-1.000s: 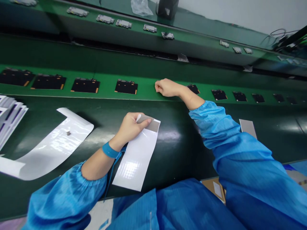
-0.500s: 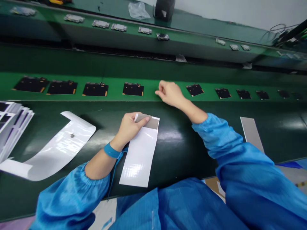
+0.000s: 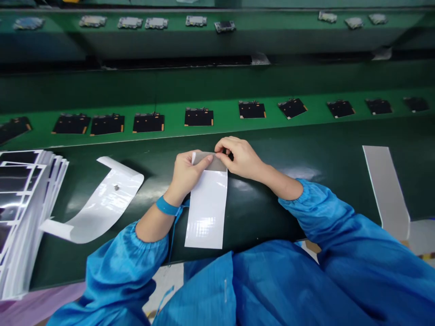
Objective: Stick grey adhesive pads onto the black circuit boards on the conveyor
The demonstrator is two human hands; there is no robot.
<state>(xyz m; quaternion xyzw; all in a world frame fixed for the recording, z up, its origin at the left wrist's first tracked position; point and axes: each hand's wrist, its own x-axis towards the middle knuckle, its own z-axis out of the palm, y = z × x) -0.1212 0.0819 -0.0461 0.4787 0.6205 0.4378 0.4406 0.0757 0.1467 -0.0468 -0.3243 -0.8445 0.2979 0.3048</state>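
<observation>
- From my head view, a dark green tabletop [image 3: 254,213] lies under both my hands, glossy with smeared light.
- Beyond my hands runs a brighter green strip [image 3: 174,123], bearing a row of dark flat boards [image 3: 199,117] with orange corners.
- Farther past them, a raised green shelf [image 3: 272,22] carries small silvery modules [image 3: 157,23]; a clear scrap [image 3: 260,59] is stuck below its edge.
- My left hand [image 3: 186,174] is closed, thumb on top, on the grey band [image 3: 219,165] at the far end of a white sheet [image 3: 206,213], which hangs toward my body.
- My right hand [image 3: 241,158] has thumb and forefinger nearly together at that band's far edge; I cannot tell whether they grip it.
- Left of my left hand: a curled white liner [image 3: 105,206] with a tiny grey piece [image 3: 117,187] on it, then a stack of white-bordered sheets [image 3: 38,217].
- Well right of my right hand lies a long grey panel [image 3: 387,190].
- Any lettering on the boards or modules is too small for me to read.
</observation>
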